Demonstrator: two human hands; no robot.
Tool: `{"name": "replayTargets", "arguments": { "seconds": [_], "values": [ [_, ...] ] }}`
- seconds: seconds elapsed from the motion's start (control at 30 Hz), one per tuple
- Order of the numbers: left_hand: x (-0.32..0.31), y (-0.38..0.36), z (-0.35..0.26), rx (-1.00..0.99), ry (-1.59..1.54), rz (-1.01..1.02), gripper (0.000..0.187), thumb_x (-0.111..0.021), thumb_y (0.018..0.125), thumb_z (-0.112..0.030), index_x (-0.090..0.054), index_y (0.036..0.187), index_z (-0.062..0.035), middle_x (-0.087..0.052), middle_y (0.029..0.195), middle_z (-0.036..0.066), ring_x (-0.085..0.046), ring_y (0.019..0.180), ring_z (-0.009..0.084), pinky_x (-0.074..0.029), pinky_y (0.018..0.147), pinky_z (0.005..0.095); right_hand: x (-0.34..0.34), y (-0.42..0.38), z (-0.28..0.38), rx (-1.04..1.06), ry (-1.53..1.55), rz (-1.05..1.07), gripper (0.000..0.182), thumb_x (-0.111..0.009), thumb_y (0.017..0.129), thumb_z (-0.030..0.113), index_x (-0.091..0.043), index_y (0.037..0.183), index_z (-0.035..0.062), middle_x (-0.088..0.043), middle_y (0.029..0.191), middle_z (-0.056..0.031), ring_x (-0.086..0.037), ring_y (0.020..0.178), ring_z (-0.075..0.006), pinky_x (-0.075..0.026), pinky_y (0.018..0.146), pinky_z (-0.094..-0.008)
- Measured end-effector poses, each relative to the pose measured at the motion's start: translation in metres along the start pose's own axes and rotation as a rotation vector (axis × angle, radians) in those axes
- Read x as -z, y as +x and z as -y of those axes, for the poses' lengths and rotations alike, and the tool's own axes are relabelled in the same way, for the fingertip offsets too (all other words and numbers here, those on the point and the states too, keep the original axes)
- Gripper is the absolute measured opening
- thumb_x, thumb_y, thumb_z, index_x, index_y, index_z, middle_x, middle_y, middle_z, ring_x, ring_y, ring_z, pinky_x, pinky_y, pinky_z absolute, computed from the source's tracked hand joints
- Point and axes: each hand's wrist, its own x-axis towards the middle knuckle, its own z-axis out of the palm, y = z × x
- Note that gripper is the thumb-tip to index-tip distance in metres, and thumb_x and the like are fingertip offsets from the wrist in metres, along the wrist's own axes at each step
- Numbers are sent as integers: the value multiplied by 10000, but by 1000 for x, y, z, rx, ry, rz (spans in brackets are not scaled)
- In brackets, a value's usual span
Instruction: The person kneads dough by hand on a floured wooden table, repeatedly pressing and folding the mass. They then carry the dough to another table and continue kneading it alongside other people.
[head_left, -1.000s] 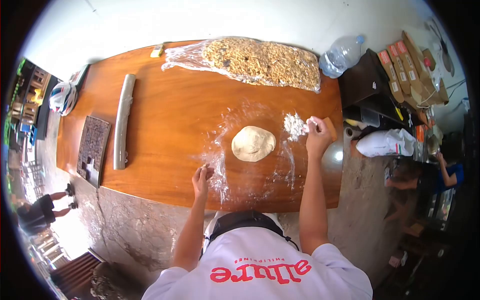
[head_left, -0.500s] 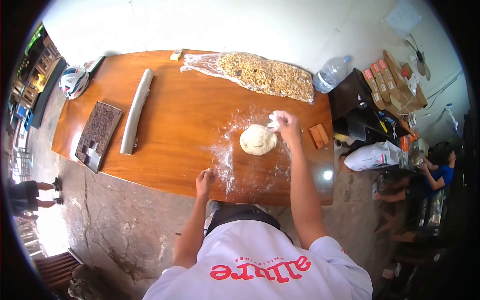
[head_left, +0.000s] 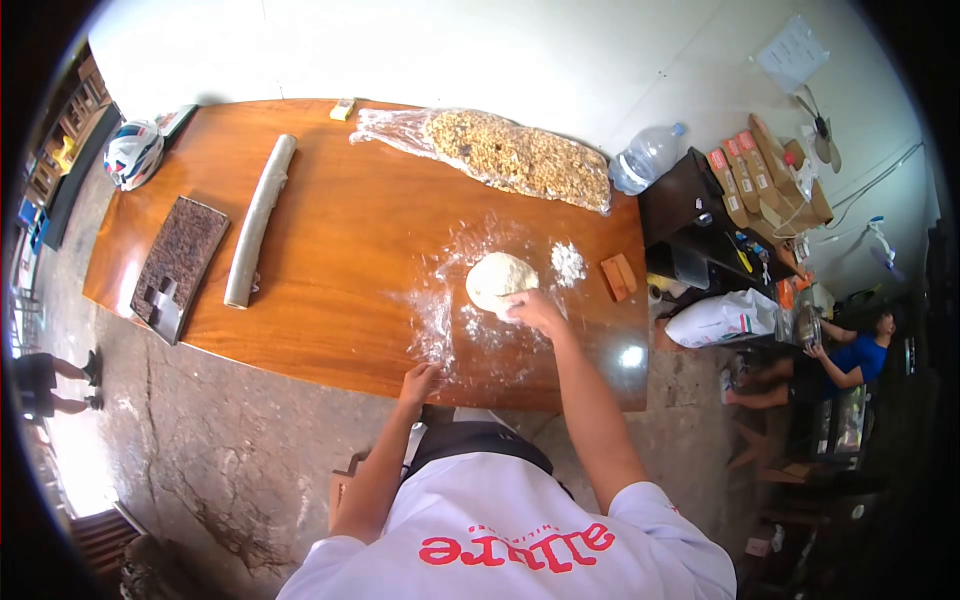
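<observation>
A round, pale ball of dough [head_left: 499,280] rests on the wooden table [head_left: 350,250], with white flour smeared around it. My right hand [head_left: 537,309] touches the dough's lower right side, thumb and fingers close together at its edge. Just beyond the dough to the upper right lies a small heap of flour [head_left: 568,264]. At the near edge of the table is my left hand [head_left: 421,383], its fingers curled together; whether anything is between them is too small to tell.
A wrapped roll [head_left: 262,222], a dark stone slab with a metal scraper [head_left: 180,265], a bag of nuts or grain [head_left: 520,155], a water jug [head_left: 648,158] and an orange block [head_left: 619,277] surround the work area. A person in blue [head_left: 862,355] sits at far right.
My right hand has moved from above the dough's right side down to its lower right edge. A heap of flour now shows where that hand was. My left hand stays near the table edge.
</observation>
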Motion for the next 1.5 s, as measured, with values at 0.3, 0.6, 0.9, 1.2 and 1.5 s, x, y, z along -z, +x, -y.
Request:
{"name": "replayTargets", "arguments": {
  "seconds": [0.3,0.6,0.9,1.2,1.5],
  "values": [
    [-68,94,-66,-330,600,51,372,-611,970,-354,-701,1055,-3,-699,846,65,-637,776,138,-505,705,292,21,106,-14,23,-127,-474,447,-625,896,245,-631,1290,33,-656,1246,-228,-621,1171,-374,-475,1022,-419],
    [-146,166,-94,-936,963,-116,448,-572,979,-341,-559,1326,-57,-551,1323,227,-505,1237,418,-415,1032,488,5,21,-8,156,-439,-149,422,-662,882,220,-627,1260,37,-636,1241,-221,-596,1157,-385,-463,1016,-449],
    [-137,118,-82,-687,912,-11,355,-633,905,-256,-598,1178,-30,-589,1169,232,-548,1104,407,-439,960,486,-35,31,-49,309,-355,-569,410,-626,916,256,-605,1273,55,-606,1268,-179,-510,1244,-374,-372,1064,-490],
    [-121,158,-46,-862,1220,121,523,-375,993,-415,-530,1437,-186,-362,1575,171,-307,1459,417,-166,1209,578,-87,30,-77,116,-667,-628,533,-521,932,362,-479,1371,62,-369,1481,-267,-290,1431,-441,-166,1187,-596],
    [-183,256,-111,-789,1173,-441,604,-444,966,-443,-428,1506,-171,-392,1545,177,-340,1445,381,-236,1183,571,14,186,-41,205,-589,-790,606,-522,940,372,-431,1485,125,-357,1546,-217,-314,1443,-400,-184,1186,-556]
  ]
}}
